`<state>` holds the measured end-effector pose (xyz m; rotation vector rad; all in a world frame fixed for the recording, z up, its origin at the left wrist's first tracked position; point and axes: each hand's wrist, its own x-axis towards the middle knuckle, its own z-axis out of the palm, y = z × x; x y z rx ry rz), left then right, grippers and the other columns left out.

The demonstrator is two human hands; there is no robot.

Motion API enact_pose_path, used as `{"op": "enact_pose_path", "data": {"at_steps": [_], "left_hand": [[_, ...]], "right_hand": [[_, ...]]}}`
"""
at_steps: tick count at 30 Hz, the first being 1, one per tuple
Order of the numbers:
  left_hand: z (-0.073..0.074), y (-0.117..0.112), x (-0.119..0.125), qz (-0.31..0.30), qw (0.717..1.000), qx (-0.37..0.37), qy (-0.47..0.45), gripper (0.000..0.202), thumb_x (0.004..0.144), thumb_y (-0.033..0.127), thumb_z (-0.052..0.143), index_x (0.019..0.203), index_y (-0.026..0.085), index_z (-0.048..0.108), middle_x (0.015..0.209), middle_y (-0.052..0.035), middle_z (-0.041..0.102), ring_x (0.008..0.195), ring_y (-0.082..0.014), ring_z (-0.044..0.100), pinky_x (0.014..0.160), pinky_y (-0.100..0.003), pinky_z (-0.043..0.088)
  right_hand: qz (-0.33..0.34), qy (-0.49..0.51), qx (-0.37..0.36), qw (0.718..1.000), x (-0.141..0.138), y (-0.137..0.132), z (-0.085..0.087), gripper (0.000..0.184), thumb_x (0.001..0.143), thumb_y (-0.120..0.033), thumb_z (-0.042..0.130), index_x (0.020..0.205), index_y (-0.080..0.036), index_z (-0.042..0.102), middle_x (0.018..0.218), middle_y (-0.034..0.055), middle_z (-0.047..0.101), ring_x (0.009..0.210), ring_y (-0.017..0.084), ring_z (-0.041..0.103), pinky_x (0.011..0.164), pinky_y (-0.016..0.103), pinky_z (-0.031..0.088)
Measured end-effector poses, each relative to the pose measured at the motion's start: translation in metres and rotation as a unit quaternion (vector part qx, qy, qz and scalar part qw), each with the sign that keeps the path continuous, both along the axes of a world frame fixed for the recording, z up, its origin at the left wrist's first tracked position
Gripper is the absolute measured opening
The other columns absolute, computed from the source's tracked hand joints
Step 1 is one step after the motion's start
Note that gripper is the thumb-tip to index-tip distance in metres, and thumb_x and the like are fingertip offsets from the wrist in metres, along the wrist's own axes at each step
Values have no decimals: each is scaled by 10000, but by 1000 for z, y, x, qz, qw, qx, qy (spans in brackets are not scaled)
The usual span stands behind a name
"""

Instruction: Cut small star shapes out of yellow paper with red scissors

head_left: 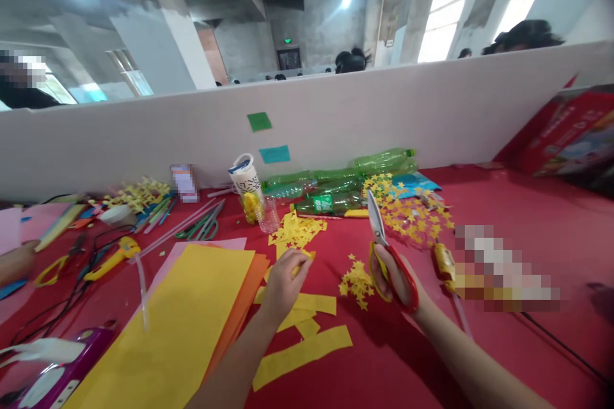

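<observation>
My right hand [391,275] is wrapped round the handles of a pair of scissors [378,220], red and yellow with metal blades pointing up and away. The blades look closed. My left hand [285,284] pinches a small yellow piece [307,257], mostly hidden by the fingers. Yellow strips [307,348] lie beneath and in front of that hand. Between the hands sits a small pile of cut yellow stars [357,282]. Beyond my left hand are yellow scraps with star-shaped holes [297,230].
Stacked yellow sheets [192,307] cover the left front. Green plastic bottles [330,188] and a white cup [247,179] stand by the partition [307,115]. More stars [417,217] lie right. Glue guns [444,262] with cables and a purple power strip [71,367] flank the work. Another person's hand [16,265] is far left.
</observation>
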<state>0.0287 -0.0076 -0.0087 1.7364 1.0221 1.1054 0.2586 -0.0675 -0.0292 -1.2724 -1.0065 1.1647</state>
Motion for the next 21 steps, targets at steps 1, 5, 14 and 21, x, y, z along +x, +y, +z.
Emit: {"op": "enact_pose_path", "data": {"at_steps": [1,5,14,21], "left_hand": [[1,-1,4,-24,998,34,41,126,821,290,595,778,209,682,803,-51,615,786,-198,555,763,-305,423],[-2,0,21,-121,967,138,179,236,887,217,471,978,237,688,971,-88,654,910,-228,587,867,-369,443],[-5,12,29,-116,963,139,199,224,865,199,491,963,233,690,965,-86,676,897,-243,610,840,-393,459],[31,53,2,7,980,146,133,277,864,201,450,1035,232,665,1116,-92,644,1046,-240,575,905,-371,436]], "right_hand": [[-12,4,5,1000,4,2,0,446,913,-586,376,687,-209,450,365,-92,413,282,75,333,326,176,278],[-30,17,8,999,11,6,0,443,899,-602,381,678,-220,421,360,-94,409,261,79,325,304,184,277],[-50,33,14,998,12,6,-1,428,898,-554,456,657,-199,453,357,-87,424,274,69,353,297,168,270],[-67,43,-6,997,12,10,-8,430,893,-566,451,660,-205,453,333,-90,426,250,70,342,279,166,273]]}}
